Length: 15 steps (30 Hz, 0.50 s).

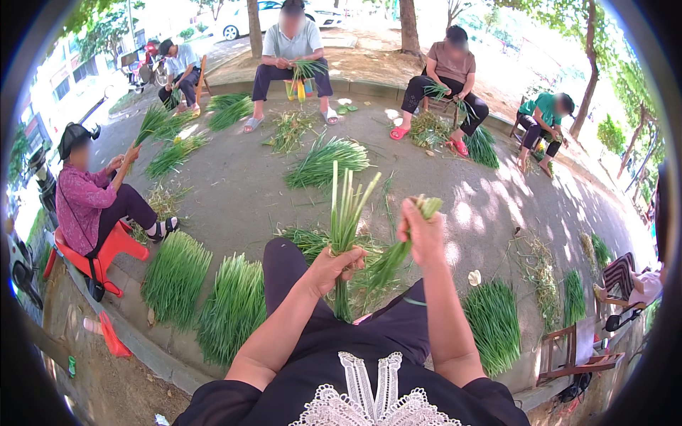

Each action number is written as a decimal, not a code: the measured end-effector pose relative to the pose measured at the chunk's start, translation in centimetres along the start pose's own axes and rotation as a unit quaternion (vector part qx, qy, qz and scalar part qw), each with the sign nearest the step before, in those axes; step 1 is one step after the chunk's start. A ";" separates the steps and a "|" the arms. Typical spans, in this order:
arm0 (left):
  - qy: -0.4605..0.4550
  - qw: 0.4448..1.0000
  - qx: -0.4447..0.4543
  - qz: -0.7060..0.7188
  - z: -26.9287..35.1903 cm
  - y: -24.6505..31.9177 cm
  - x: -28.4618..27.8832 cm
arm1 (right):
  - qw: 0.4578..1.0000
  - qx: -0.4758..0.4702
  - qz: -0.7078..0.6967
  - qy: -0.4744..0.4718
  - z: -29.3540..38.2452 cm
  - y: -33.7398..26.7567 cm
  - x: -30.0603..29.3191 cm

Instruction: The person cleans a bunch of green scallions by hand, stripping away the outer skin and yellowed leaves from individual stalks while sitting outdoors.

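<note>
My left hand (334, 269) is closed around a bunch of long green stalks (345, 213), pale ends fanned upward and leaves hanging below the fist. To its right, my right hand (423, 231) is raised and grips a second bunch of green stalks (391, 262), its pale ends at the top and its leaves slanting down to the left. The two bunches are apart at their tops. Beneath and between the hands, more loose green leaves (306, 242) and dry straw-like trimmings lie on the ground between my knees.
Neat piles of green stalks lie left (232, 306), far left (176, 277) and right (493, 325). Another heap (330, 162) lies ahead. Several people sit around with similar stalks, one on a red plastic stool (120, 253). A wooden chair (573, 354) stands at right, near dry trimmings (546, 282).
</note>
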State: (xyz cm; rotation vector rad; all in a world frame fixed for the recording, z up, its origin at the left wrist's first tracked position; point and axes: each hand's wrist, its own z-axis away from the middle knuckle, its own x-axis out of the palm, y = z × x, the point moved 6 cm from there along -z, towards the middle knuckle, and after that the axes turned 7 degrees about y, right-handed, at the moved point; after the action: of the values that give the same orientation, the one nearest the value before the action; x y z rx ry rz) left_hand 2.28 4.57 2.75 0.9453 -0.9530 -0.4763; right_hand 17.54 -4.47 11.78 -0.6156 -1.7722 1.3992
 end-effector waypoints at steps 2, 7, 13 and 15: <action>-0.010 1.000 0.000 -0.027 0.4 0.3 1.1 | 0.999 0.035 -0.034 0.000 0.5 0.5 1.9; -0.017 0.996 0.006 -0.089 0.3 -0.2 2.2 | 0.996 0.072 -0.003 -0.048 0.0 1.9 2.2; 0.004 0.996 0.047 -0.075 0.3 -0.1 2.1 | 0.997 0.078 0.014 -0.022 0.4 2.0 0.9; 0.029 0.998 0.046 -0.019 0.5 0.3 1.7 | 0.997 0.067 0.009 -0.028 0.6 1.8 0.8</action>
State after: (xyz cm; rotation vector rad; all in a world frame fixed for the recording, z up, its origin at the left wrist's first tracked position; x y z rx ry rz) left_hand 2.76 3.31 3.88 1.0574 -0.9122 -0.4379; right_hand 16.44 -3.74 10.23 -0.5263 -1.7032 1.5460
